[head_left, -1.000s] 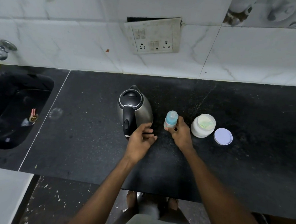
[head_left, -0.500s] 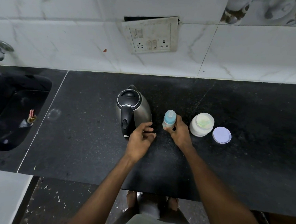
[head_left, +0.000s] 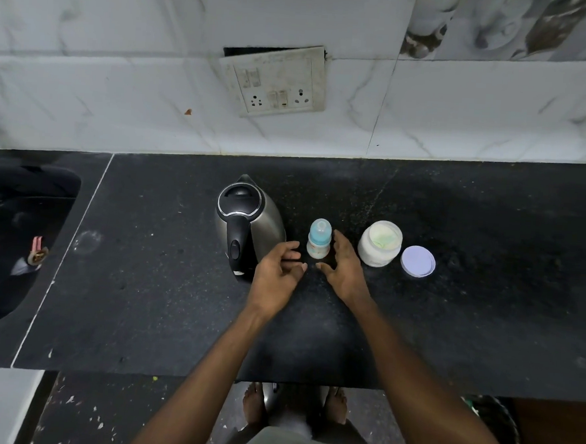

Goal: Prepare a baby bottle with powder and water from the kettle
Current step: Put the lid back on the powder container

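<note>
Bottle (head_left: 319,238) upright on bench (head_left: 451,300), between kettle (head_left: 247,222) and open jar (head_left: 380,242) | light, smooth, tippy; take round body | left hand (head_left: 278,276), right hand (head_left: 345,269): each grip spread, empty, flanking bottle

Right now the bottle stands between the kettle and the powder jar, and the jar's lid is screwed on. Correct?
Not quite. The head view shows the jar open, its lid lying flat on the counter to its right. The bottle does stand between the kettle and the jar.

Home kitchen, black countertop (head_left: 143,298), sink (head_left: 12,239), kettle (head_left: 246,226)
</note>
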A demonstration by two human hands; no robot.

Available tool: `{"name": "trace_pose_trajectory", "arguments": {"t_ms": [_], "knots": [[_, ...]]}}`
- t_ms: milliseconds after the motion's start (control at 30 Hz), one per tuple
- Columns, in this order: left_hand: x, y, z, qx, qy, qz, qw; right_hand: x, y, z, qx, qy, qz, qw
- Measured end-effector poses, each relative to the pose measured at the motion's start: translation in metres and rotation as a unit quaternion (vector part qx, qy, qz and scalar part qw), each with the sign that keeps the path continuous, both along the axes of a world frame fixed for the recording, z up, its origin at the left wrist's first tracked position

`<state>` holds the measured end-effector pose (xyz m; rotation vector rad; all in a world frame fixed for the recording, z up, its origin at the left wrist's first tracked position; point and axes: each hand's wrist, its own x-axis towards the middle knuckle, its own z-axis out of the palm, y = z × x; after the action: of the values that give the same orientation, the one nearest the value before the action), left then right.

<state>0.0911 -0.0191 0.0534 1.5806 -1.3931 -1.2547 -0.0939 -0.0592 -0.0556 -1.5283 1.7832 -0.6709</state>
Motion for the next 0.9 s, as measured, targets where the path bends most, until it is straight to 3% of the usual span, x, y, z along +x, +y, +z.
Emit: {"name": "trace_pose_trajectory", "arguments": {"t_ms": [333,567,633,900], "knots": [[-0.022,0.002,-0.001,-0.033,-0.008,-0.057,0.998,-0.028,0.066,0.036,-0.071,-0.005,-0.114,0.991],[-0.048,0.005,0.001,-0.054,-0.007,-0.123,0.991,-0.075,0.068,0.069,-0.172,0.045,-0.229,0.957],[-0.063,0.001,0.001,-0.063,-0.010,-0.131,0.989,-0.087,0.062,0.073,-0.201,0.069,-0.220,0.952],[-0.134,-0.024,-0.015,-0.054,-0.048,-0.128,0.989,-0.122,0.036,0.048,-0.153,0.191,-0.045,0.969]]}}
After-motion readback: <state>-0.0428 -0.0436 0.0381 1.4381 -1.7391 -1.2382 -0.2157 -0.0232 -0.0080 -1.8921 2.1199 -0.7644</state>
